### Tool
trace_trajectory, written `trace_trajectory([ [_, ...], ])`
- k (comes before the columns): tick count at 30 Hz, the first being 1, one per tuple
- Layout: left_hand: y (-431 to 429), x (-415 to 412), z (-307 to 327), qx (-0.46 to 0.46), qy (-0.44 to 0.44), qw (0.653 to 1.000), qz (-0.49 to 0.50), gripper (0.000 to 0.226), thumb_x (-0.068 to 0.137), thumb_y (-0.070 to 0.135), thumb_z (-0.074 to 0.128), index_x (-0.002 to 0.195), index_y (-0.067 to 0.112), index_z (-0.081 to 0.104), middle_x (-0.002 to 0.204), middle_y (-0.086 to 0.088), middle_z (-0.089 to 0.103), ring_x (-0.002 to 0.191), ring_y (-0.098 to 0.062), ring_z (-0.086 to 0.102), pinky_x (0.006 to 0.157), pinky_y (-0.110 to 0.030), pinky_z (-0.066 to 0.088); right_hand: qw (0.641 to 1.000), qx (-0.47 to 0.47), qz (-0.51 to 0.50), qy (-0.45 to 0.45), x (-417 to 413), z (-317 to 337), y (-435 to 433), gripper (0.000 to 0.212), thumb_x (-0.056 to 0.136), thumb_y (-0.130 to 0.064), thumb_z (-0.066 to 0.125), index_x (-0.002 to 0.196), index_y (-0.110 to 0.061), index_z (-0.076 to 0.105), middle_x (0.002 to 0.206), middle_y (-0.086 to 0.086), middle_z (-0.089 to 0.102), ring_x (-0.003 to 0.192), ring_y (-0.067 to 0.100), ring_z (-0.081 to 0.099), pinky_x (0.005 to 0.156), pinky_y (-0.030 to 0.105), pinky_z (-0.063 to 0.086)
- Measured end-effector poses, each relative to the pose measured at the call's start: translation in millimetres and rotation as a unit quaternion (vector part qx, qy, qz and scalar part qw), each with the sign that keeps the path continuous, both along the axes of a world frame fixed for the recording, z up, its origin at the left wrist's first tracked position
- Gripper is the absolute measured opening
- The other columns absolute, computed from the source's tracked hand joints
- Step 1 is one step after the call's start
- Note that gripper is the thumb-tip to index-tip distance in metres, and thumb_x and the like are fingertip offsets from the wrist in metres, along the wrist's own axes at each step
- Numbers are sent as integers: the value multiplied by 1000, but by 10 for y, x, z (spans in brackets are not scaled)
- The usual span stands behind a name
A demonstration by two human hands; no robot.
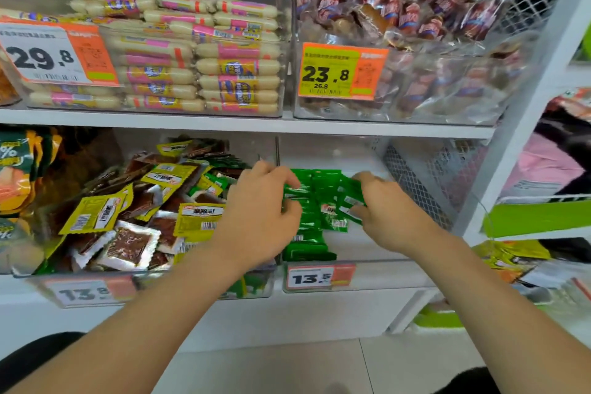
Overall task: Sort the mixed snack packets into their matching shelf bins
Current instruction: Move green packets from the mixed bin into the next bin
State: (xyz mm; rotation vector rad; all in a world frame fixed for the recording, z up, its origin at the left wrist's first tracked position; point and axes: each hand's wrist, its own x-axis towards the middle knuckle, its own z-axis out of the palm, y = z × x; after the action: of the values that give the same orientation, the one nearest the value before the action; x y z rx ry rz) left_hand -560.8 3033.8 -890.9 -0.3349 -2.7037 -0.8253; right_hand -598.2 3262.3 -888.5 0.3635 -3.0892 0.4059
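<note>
**Q:** Location of the green packets (315,224)?
**A:** Stacked along the left wall of the right bin (377,246) on the lower shelf (319,313), reaching toward its front edge. A few strays lying among the yellow packets (198,221) in the left bin (252,285).

**Q:** State of the hands?
**A:** Left hand (265,217) curled onto the stack's left edge, just beside the divider (277,150). Right hand (387,211) pinching packets at the stack's right edge between thumb and fingertips. Both grasping, neither released.

**Q:** Handling, by judgement?
**A:** Probably light, thin and limp, with slick foil faces. Likely to fan or slide out of a loose bundle. Best taken by the sealed ends, or squeezed flat across the whole stack.

**Q:** Room for moving?
**A:** Bare bin floor right of the stack, up to the wire mesh panel (415,189). Upper shelf board (224,123) close overhead, hence low entry over the front rim advised.
</note>
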Motion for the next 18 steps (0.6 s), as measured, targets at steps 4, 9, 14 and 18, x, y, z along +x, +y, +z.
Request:
trace_trajectory([
  [4,116,-98,-83,-96,-2,995,26,33,91,32,61,123,27,63,123,0,43,113,-26,45,98,-45,42,988,102,23,-116,-205,-312,173,37,99,-19,66,131,-6,52,122,22,60,108,38,60,76,36,45],
  [9,158,-152,-123,-144,9,989,34,24,90,29,59,112,22,66,123,-2,34,108,-29,46,93,-45,40,986,100,75,-112,-412,-565,117,33,99,-19,68,128,-9,57,109,8,49,104,34,59,83,37,48],
  [14,188,-141,-138,-168,1,985,29,22,92,27,58,113,22,64,132,-4,29,112,-29,45,94,-46,40,993,78,81,-24,-534,-676,3,60,94,-18,75,148,-19,50,133,11,49,117,37,59,98,47,54],
  [18,182,-137,-148,-186,4,982,26,28,91,30,58,117,21,62,136,-6,29,114,-31,46,94,-47,42,997,75,-19,17,-515,-646,-6,66,89,-35,81,142,-18,47,136,15,37,103,42,61,86,49,57],
])
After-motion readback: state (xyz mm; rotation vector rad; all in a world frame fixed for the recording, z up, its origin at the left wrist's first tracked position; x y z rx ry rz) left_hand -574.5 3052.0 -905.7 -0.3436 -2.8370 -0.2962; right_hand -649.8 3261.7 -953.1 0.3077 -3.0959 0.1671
